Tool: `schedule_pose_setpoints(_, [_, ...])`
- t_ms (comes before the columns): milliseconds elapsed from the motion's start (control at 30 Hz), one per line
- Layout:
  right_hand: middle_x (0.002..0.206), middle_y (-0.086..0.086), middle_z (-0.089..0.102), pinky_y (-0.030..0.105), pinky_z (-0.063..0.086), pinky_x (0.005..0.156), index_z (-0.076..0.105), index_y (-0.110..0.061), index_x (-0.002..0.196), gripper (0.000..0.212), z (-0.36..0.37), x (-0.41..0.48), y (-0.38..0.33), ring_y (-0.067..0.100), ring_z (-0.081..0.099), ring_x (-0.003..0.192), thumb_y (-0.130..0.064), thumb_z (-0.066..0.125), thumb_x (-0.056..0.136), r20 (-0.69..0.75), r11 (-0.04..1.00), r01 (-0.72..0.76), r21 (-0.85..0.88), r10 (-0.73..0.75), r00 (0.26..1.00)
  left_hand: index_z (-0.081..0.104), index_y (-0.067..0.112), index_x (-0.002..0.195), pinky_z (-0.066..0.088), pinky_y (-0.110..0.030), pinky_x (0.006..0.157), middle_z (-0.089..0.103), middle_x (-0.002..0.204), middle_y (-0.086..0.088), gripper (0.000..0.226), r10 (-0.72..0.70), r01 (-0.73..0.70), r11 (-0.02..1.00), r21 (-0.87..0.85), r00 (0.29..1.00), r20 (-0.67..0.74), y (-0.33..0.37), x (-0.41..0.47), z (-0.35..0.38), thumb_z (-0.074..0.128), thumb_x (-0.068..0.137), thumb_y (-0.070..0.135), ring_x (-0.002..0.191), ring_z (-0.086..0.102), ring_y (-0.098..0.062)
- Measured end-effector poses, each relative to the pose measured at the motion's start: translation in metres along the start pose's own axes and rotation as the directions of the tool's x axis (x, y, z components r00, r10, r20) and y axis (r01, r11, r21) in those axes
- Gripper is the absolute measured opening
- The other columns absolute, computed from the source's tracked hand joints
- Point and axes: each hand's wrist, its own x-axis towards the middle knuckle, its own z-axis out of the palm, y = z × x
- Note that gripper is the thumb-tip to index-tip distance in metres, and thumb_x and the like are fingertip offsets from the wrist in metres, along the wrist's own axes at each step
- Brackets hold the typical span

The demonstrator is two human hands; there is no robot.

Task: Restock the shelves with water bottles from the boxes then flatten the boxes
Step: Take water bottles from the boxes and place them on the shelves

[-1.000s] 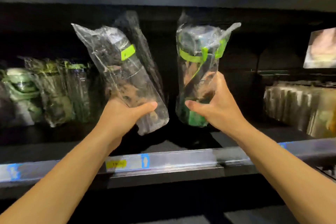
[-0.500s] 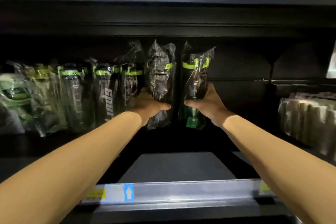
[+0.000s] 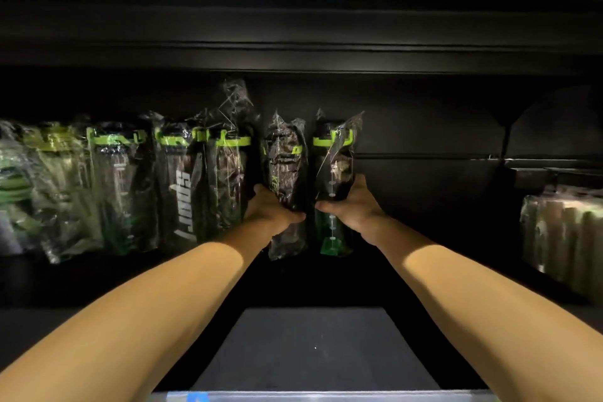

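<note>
Both my arms reach deep into a dark shelf bay. My left hand (image 3: 272, 209) grips a plastic-wrapped water bottle (image 3: 285, 157) with green lettering, standing upright at the back. My right hand (image 3: 354, 206) grips a second wrapped bottle (image 3: 332, 166) with a lime-green collar, upright just to the right of the first. The two bottles stand close side by side at the right end of a row of several similar wrapped bottles (image 3: 182, 186) with green bands. No boxes are in view.
The black shelf floor (image 3: 313, 346) stretches toward me, ending in a metal front rail (image 3: 326, 396) with a blue tag. Pale wrapped packages (image 3: 564, 235) stand at the far right. The upper shelf's underside (image 3: 300, 36) hangs low overhead.
Both hands have pushed the two bottles from the shelf front to the back, beside the row, and turned them upright. My head has moved closer into the bay.
</note>
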Motion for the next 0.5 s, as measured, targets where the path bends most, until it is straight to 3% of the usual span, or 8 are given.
schedule_pose_setpoints(100, [0.136, 0.004, 0.055, 0.039, 0.047, 0.109, 0.035, -0.023, 0.137, 0.087, 0.000, 0.002, 0.002, 0.025, 0.057, 0.126, -0.025, 0.094, 0.072, 0.018, 1.000, -0.014, -0.015, 0.015, 1.000, -0.002, 0.007, 0.162, 0.045, -0.036, 0.107, 0.038, 0.162, -0.014, 0.131, 0.009, -0.009, 0.999, 0.043, 1.000, 0.008, -0.004, 0.000, 0.004, 0.088, 0.076, 0.047, 0.142, 0.045, -0.034])
schedule_pose_setpoints(267, [0.141, 0.006, 0.053, 0.045, 0.045, 0.112, 0.035, -0.022, 0.139, 0.091, -0.001, -0.001, 0.001, 0.027, 0.054, 0.129, -0.031, 0.094, 0.071, 0.011, 0.997, -0.054, -0.057, 0.055, 0.998, -0.002, 0.007, 0.163, 0.045, -0.036, 0.106, 0.037, 0.162, -0.014, 0.129, -0.011, 0.006, 0.997, 0.074, 0.998, 0.059, -0.003, -0.002, 0.001, 0.085, 0.078, 0.052, 0.143, 0.045, -0.034])
schedule_pose_setpoints(433, [0.159, 0.012, 0.033, 0.044, 0.037, 0.116, 0.017, -0.018, 0.157, 0.116, -0.008, -0.015, -0.010, 0.034, 0.036, 0.146, -0.048, 0.091, 0.072, 0.005, 0.963, -0.087, -0.254, 0.091, 0.996, -0.001, 0.007, 0.163, 0.045, -0.038, 0.107, 0.036, 0.162, -0.015, 0.125, 0.041, -0.047, 0.993, 0.107, 0.997, 0.063, -0.008, -0.014, -0.003, 0.082, 0.082, 0.053, 0.144, 0.043, -0.035])
schedule_pose_setpoints(500, [0.160, 0.013, 0.029, 0.045, 0.036, 0.117, 0.015, -0.015, 0.158, 0.117, -0.011, -0.023, -0.017, 0.035, 0.033, 0.147, -0.052, 0.088, 0.074, 0.000, 0.932, -0.076, -0.354, 0.081, 0.997, 0.001, 0.007, 0.162, 0.046, -0.036, 0.104, 0.039, 0.160, -0.015, 0.122, 0.074, -0.080, 0.991, 0.108, 0.996, 0.056, -0.009, -0.021, -0.007, 0.081, 0.083, 0.053, 0.143, 0.044, -0.035])
